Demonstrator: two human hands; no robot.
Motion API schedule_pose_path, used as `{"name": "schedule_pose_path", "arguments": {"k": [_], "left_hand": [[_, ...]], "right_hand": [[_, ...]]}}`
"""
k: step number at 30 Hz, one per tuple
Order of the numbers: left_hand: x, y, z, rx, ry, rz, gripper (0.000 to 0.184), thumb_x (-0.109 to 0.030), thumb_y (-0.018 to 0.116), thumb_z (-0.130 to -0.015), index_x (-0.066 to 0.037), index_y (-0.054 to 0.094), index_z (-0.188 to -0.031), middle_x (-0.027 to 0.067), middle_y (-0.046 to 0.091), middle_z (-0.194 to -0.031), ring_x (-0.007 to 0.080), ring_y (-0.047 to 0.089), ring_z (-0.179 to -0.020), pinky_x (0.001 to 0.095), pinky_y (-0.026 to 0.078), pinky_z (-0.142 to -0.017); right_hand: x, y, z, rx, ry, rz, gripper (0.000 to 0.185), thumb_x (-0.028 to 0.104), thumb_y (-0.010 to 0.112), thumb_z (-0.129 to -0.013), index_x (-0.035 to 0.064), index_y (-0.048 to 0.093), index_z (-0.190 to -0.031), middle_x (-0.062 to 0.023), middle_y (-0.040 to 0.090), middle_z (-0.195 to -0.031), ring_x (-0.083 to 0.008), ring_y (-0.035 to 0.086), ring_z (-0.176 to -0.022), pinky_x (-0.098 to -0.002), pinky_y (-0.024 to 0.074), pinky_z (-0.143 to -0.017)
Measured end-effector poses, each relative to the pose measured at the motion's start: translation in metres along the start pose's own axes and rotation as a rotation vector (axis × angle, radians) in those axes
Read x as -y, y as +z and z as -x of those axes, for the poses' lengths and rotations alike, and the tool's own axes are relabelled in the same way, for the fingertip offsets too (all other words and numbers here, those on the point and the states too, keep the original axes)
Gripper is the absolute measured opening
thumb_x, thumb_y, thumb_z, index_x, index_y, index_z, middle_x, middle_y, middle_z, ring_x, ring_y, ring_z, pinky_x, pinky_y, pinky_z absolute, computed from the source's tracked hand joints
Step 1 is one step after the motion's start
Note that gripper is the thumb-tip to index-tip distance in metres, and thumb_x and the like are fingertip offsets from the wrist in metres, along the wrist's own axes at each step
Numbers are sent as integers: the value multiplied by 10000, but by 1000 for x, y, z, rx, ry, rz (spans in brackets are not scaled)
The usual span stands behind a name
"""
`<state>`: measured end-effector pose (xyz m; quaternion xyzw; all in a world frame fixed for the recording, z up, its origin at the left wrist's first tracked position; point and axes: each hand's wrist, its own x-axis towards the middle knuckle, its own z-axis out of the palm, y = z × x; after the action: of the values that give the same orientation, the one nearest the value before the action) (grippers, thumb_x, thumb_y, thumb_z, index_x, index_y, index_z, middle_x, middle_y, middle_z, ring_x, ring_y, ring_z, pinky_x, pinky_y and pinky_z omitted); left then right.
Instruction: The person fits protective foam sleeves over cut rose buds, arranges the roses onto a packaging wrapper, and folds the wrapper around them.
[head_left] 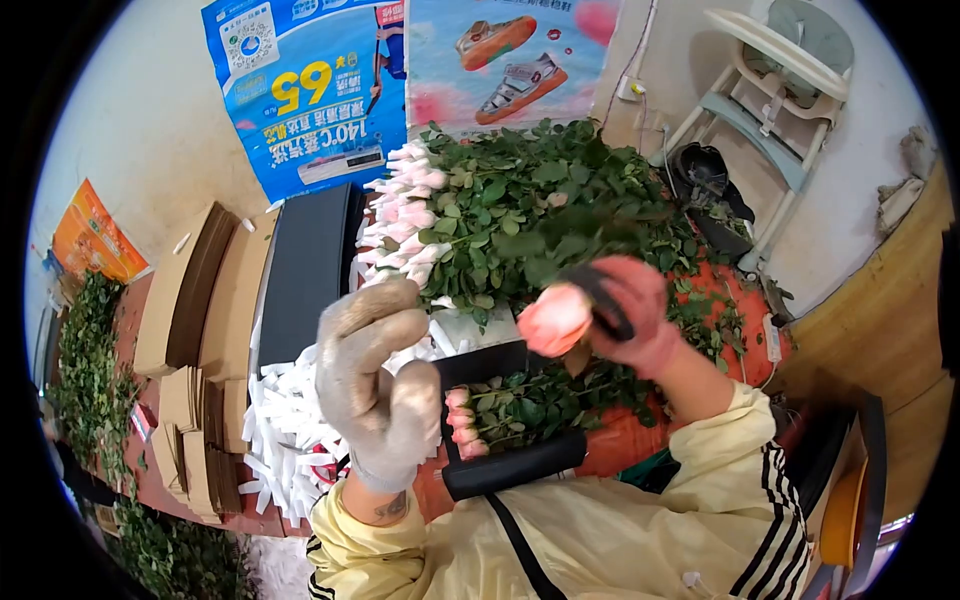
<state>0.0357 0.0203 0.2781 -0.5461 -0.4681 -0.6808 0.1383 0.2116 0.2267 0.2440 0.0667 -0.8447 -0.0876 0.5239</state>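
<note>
A large pink rose [556,320] is held up over the table by my right hand [630,305], which wears a pink glove with a black band and is closed around it just behind the bloom. My left hand [372,375], in a pale grey glove, is raised to the left of the rose with its fingers curled; whether anything is between them cannot be made out. Below the hands, several pink roses [462,425] lie in a black holder beside a black padded roll [515,465].
Leafy rose stems with white-wrapped blooms [405,215] are piled at the back. White sleeves [290,425] lie scattered at the left, next to cardboard pieces [180,290] and a black box [305,280]. A high chair [770,130] stands at the back right.
</note>
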Motion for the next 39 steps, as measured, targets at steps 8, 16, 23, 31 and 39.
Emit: {"name": "schedule_pose_path", "arguments": {"k": [8,16,23,31,39], "left_hand": [[62,-34,98,815,-534,-134,292,-177,603,-803,-44,621,-1062,131,623,-1084,287,609,-956,353,484,-814],[110,-3,181,1190,-452,-524,570,-397,491,-849,-60,442,-1306,151,443,-1350,292,534,-1130,401,431,-922],[121,7,206,1180,-564,-582,668,-513,528,-821,-45,447,-1290,209,392,-1358,349,590,-1002,451,461,-839],[111,10,221,1311,-584,-648,689,-525,457,-853,-23,396,-1321,232,392,-1346,344,531,-1109,438,417,-903],[93,5,222,1342,-622,-639,647,-473,422,-886,-17,380,-1344,166,308,-1444,251,540,-1136,531,324,-957]], "right_hand": [[-65,-149,-53,-296,450,74,308,148,598,-826,34,549,-1109,-49,578,-1030,-136,550,-914,-285,430,-858],[30,-85,-14,957,-201,246,392,180,554,-799,69,519,-1174,-69,547,-1120,-165,556,-967,-322,385,-940],[77,53,85,1151,-241,215,385,194,502,-794,85,517,-1163,-75,544,-1153,-182,570,-951,-320,404,-877],[88,110,124,997,1,30,339,183,485,-793,70,544,-1107,-108,615,-967,-211,620,-771,-313,484,-603],[86,137,153,992,-47,-13,321,187,473,-813,70,534,-1105,-122,621,-996,-241,624,-829,-348,482,-660]]}}
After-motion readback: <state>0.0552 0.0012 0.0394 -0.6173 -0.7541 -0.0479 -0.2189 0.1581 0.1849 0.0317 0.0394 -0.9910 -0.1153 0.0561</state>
